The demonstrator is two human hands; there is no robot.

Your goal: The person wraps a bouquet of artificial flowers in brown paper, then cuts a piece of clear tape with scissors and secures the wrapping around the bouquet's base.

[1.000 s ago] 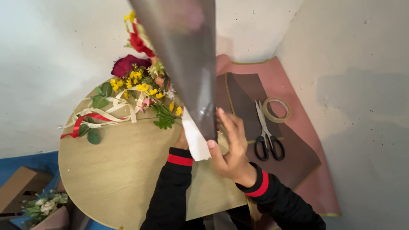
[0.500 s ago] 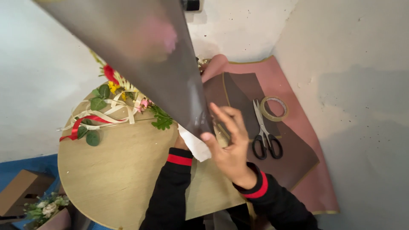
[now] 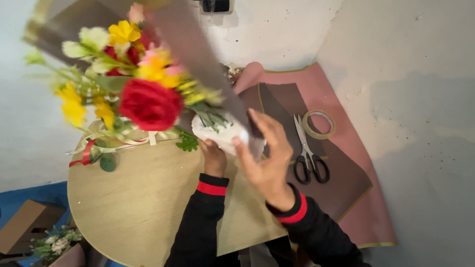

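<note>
Head view, from the left: one cardboard box (image 3: 22, 232) sits on the blue floor at the lower left, with one small bunch of pale flowers (image 3: 54, 244) just beside it. One round wooden table (image 3: 143, 207) fills the middle; at its far edge lie loose red and cream ribbons (image 3: 91, 151) with a few green leaves. Above the table one bouquet (image 3: 133, 84) is held up, tilted towards the camera: one large red rose, several yellow and pink blooms, green stems, all backed by one sheet of grey wrapping film (image 3: 198, 54). The stems end in one white wad (image 3: 220, 131). The left hand (image 3: 213, 157) is clenched around the underside of that wad, holding the bouquet aloft. The right hand (image 3: 267, 153) lies flat with fingers spread, pressing against the film and the side of the wad; it clasps nothing fully. Both sleeves are black with one red cuff band each. To the right, pink and brown wrapping paper sheets (image 3: 346, 163) spread across the floor, bearing one pair of black-handled scissors (image 3: 308, 151) and, just beside them, one roll of tape (image 3: 319, 123).
</note>
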